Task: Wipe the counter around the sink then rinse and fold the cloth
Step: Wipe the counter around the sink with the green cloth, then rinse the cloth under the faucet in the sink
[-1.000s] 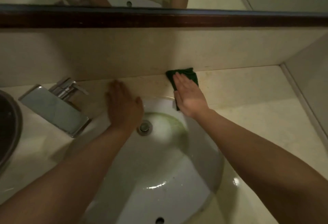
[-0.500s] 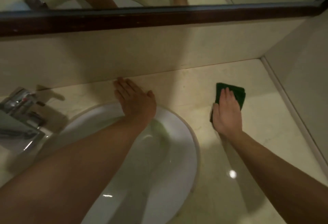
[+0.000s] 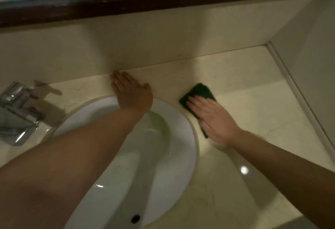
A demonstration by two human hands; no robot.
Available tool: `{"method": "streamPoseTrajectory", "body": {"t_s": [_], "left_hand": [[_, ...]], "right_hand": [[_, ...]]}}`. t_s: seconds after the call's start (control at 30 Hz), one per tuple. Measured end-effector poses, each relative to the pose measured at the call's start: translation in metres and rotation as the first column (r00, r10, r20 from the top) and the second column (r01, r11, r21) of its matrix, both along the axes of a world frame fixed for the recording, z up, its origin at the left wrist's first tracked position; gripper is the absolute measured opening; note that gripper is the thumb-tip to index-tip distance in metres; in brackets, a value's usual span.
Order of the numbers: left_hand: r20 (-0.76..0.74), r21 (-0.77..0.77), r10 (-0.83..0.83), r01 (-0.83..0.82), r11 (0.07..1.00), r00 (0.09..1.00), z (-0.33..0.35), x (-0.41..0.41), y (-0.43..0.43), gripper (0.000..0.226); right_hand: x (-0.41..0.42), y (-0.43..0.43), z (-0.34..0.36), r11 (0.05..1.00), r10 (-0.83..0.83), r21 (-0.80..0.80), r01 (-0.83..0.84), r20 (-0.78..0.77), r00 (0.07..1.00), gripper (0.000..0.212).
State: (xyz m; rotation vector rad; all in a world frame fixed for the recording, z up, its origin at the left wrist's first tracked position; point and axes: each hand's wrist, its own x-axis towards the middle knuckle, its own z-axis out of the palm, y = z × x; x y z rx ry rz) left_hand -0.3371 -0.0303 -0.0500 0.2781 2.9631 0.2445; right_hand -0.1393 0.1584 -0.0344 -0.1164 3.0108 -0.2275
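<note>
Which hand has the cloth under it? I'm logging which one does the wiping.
The right hand: it presses flat on the green cloth beside the sink. The left hand rests bare.

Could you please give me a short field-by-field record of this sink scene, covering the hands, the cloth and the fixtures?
left hand: flat on the counter behind the sink, holding nothing
right hand: pressed flat on the cloth, beside the sink's right rim
cloth: dark green, on the counter
sink: white, drain hidden by the left arm
tap: chrome, far left, no water visible
</note>
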Motion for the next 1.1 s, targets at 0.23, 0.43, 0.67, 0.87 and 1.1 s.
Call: {"method": "streamPoseTrajectory", "body": {"t_s": [0.23,0.43,0.67,0.87,1.1], "left_hand": [[0.021,-0.060,0.036,-0.035,0.998,0.999,0.002,0.000,0.006,0.081],[0.015,-0.130,0.037,-0.035,0.991,0.999,-0.002,-0.001,0.005,0.079],[-0.037,-0.147,0.005,-0.011,0.989,0.999,-0.007,-0.003,0.000,0.080],[0.040,-0.128,-0.020,0.025,0.991,0.999,0.007,0.001,-0.003,0.081],[0.034,0.223,-0.247,0.234,0.947,0.968,0.040,0.065,-0.057,0.072]], "right_hand": [[-0.033,0.018,0.007,0.858,-0.506,0.070,0.509,-0.063,0.860,0.065],[-0.053,-0.037,-0.006,0.960,-0.272,0.058,0.274,-0.040,0.962,0.062],[0.088,0.045,-0.004,0.762,-0.644,0.006,0.647,-0.084,0.760,0.060],[0.164,-0.085,0.001,0.898,-0.435,-0.064,0.435,0.013,0.900,0.062],[0.139,-0.169,0.006,0.957,-0.139,-0.248,0.154,0.076,0.987,0.061]]}}
